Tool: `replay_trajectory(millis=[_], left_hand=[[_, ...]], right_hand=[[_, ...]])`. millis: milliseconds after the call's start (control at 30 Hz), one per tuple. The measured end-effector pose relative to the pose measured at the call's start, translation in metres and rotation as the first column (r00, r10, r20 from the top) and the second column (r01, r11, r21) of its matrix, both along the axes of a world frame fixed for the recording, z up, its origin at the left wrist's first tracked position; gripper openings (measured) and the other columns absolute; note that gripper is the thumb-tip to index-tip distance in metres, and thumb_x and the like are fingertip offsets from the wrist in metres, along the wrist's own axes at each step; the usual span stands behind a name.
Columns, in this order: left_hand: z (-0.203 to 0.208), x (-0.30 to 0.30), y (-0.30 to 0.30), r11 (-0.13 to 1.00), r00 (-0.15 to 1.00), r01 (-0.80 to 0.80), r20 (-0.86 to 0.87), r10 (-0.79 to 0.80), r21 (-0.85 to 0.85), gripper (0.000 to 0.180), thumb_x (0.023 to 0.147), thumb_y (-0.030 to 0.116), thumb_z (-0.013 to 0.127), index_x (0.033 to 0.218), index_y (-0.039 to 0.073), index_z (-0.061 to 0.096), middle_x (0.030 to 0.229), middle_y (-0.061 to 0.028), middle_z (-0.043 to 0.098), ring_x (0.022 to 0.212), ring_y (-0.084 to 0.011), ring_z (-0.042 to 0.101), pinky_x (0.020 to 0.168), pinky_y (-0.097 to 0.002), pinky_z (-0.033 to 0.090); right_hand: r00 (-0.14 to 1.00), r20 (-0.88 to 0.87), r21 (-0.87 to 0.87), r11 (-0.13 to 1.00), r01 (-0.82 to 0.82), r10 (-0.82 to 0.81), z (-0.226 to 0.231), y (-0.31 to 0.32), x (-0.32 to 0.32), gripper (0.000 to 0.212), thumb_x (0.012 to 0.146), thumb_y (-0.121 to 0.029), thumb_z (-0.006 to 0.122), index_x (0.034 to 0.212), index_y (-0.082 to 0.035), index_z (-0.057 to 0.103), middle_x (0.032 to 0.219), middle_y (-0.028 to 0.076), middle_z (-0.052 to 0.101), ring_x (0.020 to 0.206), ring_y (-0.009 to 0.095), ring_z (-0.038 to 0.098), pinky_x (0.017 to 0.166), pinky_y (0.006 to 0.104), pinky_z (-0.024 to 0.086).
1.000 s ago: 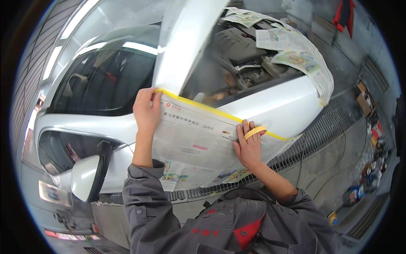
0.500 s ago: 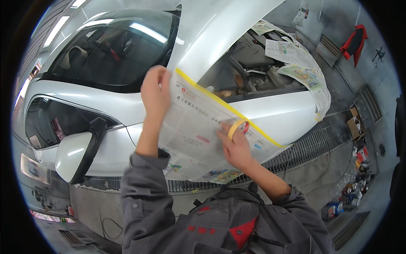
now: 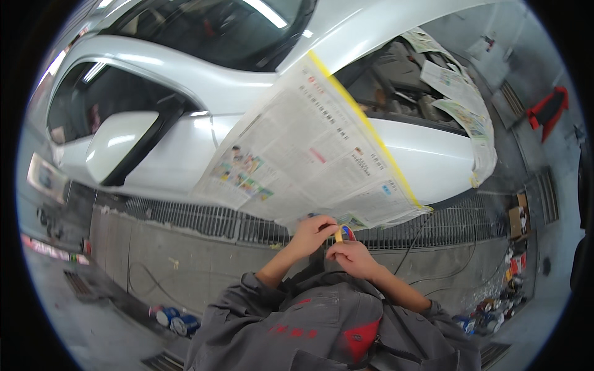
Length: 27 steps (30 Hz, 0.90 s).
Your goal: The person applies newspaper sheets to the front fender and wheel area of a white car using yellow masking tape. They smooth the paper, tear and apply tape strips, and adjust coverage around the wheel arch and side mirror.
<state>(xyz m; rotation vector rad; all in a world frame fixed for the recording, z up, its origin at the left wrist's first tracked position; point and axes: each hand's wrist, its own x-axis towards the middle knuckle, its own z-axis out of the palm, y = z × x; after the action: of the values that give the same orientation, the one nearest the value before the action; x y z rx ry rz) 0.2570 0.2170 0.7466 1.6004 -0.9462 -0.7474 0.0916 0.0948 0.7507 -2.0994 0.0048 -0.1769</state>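
My right hand [image 3: 354,258] grips a roll of yellow masking tape [image 3: 339,235] in front of my body. Beside it, my left hand [image 3: 314,236] has its fingers pinched together at the roll's edge; whether a tape end is between them is too small to make out. Beyond both hands, a sheet of newspaper [image 3: 278,136] covers part of the silver-white car's fender and hangs down its side. A strip of yellow tape [image 3: 365,123] runs along the sheet's upper right edge. Its lower edge hangs close to my hands.
The car [image 3: 411,145] has its hood raised over the engine bay [image 3: 396,80], with more newspaper [image 3: 467,120] over its front end. A side mirror [image 3: 117,145] juts out at left. Floor grating [image 3: 185,213] runs below the car. Hoses lie on the floor; cans [image 3: 176,321] stand at lower left.
Both hands have come off the newspaper's taped edge and drawn back toward my body, meeting at the tape roll. The newspaper stays on the car. My view has shifted.
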Motion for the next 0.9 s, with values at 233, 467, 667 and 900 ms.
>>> replay_trajectory(millis=[233,467,667,900], left_hand=[[-0.038,-0.067,0.019,0.999,0.929,0.048,0.368,-0.038,-0.018,0.017,0.094,0.023,0.067,0.096,0.006,0.067,0.089,-0.0135,0.066,0.087,-0.0366,0.064,0.073,-0.0434,0.05],[-0.057,-0.042,-0.01,0.985,0.958,0.001,0.284,0.048,-0.17,0.013,0.1,0.02,0.06,0.099,0.007,0.064,0.095,-0.0131,0.063,0.089,-0.0323,0.062,0.079,-0.0413,0.05],[-0.089,0.203,0.071,0.821,0.814,-0.509,0.164,0.557,-0.258,0.012,0.099,0.017,0.066,0.098,0.005,0.068,0.087,0.0,0.063,0.08,-0.0122,0.057,0.074,-0.0296,0.049],[-0.085,0.302,0.221,0.654,0.665,-0.73,0.016,0.747,-0.201,0.012,0.098,0.015,0.068,0.098,0.003,0.066,0.091,0.0,0.065,0.082,-0.0084,0.057,0.074,-0.0256,0.047]], right_hand=[[0.862,-0.263,-0.203,0.898,0.39,-0.433,-0.038,0.005,-0.072,0.017,0.102,-0.015,0.054,0.113,-0.004,0.06,0.073,0.011,0.068,0.066,0.024,0.068,0.063,0.0352,0.053],[0.226,-0.456,0.065,0.221,0.973,-0.861,-0.196,-0.09,-0.204,0.026,0.092,-0.02,0.063,0.104,0.001,0.072,0.086,0.014,0.072,0.081,0.026,0.069,0.073,0.0394,0.055],[-0.088,-0.599,-0.34,0.153,0.928,-0.796,-0.243,-0.08,-0.395,0.015,0.091,-0.011,0.054,0.088,-0.001,0.064,0.068,0.016,0.065,0.051,0.026,0.061,0.044,0.0395,0.046],[0.039,-0.785,-0.251,0.375,0.892,-0.618,-0.215,0.017,-0.306,0.017,0.089,-0.009,0.054,0.091,0.003,0.066,0.066,0.015,0.064,0.052,0.025,0.063,0.044,0.039,0.046]])
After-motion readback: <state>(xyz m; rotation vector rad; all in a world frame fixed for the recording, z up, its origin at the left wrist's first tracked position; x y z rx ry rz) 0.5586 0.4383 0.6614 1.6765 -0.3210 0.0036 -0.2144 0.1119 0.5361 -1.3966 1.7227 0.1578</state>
